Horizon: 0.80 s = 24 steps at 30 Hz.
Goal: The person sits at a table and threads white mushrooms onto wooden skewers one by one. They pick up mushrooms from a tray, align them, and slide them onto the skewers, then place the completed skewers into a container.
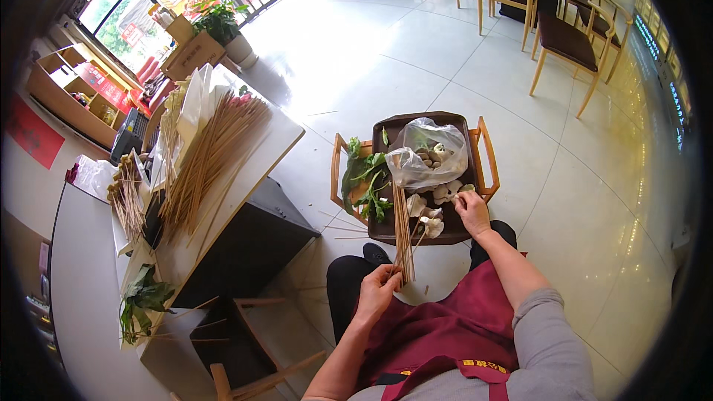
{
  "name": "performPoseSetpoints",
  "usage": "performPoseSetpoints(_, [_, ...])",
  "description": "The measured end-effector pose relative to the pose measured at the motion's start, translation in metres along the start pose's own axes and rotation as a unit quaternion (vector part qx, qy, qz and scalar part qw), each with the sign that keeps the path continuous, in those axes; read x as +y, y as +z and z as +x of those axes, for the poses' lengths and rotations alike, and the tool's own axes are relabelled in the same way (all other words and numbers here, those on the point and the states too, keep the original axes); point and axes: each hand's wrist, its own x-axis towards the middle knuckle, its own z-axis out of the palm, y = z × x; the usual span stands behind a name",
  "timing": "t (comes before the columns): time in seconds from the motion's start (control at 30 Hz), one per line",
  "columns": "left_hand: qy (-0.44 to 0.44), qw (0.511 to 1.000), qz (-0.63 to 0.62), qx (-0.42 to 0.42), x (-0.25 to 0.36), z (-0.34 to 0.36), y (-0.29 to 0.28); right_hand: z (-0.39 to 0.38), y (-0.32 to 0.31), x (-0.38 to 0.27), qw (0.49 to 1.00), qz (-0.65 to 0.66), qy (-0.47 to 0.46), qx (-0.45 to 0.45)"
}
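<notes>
A dark brown tray point(380, 230) on a wooden stand before me holds leafy greens point(364, 178), a translucent plastic bag point(416, 171) with mushrooms inside, and loose pale mushrooms point(431, 224). A bundle of thin wooden skewers point(402, 230) lies lengthwise across the tray, reaching past its near edge. My left hand point(379, 289) is closed on skewers at their near ends, low in the middle. My right hand point(472, 215) pinches a mushroom piece point(466, 189) at the tray's right side, its fingertips partly hidden.
A counter point(245, 163) on my left bears many skewers point(208, 156) and greens point(141, 301). Below it stand a dark box point(264, 241) and a wooden chair point(230, 345). Chairs point(564, 44) and tables stand at back right, a potted plant point(238, 48) at back left.
</notes>
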Motion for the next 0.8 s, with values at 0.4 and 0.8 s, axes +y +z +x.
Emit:
performPoseSetpoints(0.4, [0.050, 0.999, 0.010, -0.005, 0.032, -0.040, -0.012, -0.009, -0.085, -0.082, 0.680, 0.660, 0.228, -0.222])
performPoseSetpoints(0.8, [0.082, 0.996, 0.019, -0.015, 0.047, -0.065, -0.009, -0.019, -0.113, -0.131, 0.683, 0.651, 0.214, -0.253])
